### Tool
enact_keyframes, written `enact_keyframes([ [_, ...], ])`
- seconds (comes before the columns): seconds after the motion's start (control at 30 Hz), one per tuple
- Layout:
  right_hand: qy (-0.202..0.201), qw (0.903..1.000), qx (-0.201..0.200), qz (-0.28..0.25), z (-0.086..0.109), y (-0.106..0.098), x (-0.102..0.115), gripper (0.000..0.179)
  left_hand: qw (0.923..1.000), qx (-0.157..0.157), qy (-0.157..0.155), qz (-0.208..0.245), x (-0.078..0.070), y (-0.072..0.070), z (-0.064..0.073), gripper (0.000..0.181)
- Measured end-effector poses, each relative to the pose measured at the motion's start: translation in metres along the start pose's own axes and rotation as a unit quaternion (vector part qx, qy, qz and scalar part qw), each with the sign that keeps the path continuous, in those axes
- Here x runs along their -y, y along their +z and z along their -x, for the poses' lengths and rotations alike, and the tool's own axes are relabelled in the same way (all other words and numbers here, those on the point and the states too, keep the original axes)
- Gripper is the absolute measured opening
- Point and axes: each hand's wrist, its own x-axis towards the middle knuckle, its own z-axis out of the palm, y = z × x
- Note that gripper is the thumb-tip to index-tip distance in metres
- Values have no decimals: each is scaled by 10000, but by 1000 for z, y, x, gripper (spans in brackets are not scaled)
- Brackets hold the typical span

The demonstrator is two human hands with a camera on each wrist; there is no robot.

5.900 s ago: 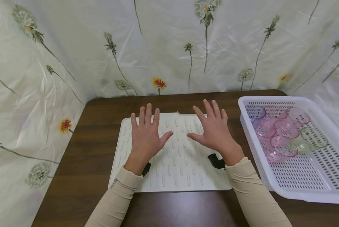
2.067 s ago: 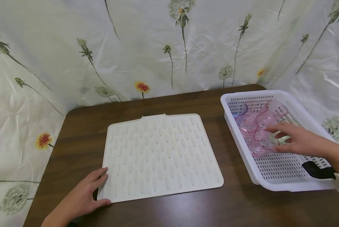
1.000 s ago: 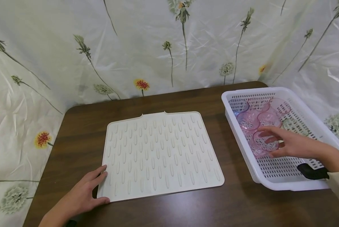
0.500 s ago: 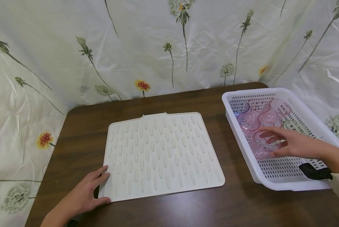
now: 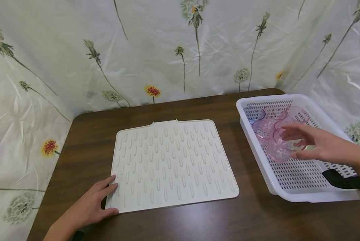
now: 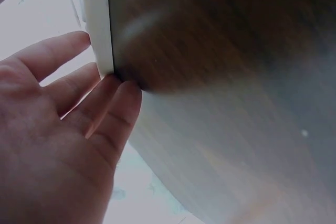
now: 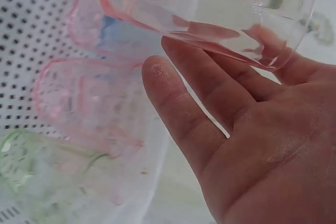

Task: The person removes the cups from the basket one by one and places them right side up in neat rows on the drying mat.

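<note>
My right hand [image 5: 324, 144] reaches over the white basket [image 5: 259, 175] from the right and holds a clear pink-tinted tumbler [image 5: 277, 152] around its side. In the right wrist view, the fingers lie along the side of this tumbler [image 7: 210, 1], above other tumblers. A white mat [image 5: 173, 164] with raised oval ridges lies flat on the brown table. My left hand [image 5: 87, 206] is at the mat's near left corner, fingers on the left edge and thumb at the front edge. The left wrist view has those fingertips [image 6: 128, 90] against the mat's pale edge [image 6: 102, 30].
More tumblers stand in the perforated basket: several pink ones [image 5: 297, 113], a blue one [image 5: 254, 113] and a green one [image 7: 47, 177], mostly hidden by the right hand in the head view. Flower-print sheeting [image 5: 155, 50] hangs behind the brown table [image 5: 86, 140].
Both hands were spread over the mat; the left went to its corner, the right into the basket. Over the last half second the pink tumbler has risen slightly with the right hand.
</note>
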Motion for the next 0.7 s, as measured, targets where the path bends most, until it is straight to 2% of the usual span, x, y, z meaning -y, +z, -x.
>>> enact_keyframes([
  [0.17,112,9997,-210,23,-6,-7,13,87,10000,69,-69,12,-1,-1,-1,74],
  [0.4,50,9996,-250,87,-15,-13,27,84,9988,409,-236,114,-2,-2,-2,75],
  [0.7,-583,9968,-396,-373,-25,-25,47,83,9978,531,-362,189,-3,-3,-3,77],
])
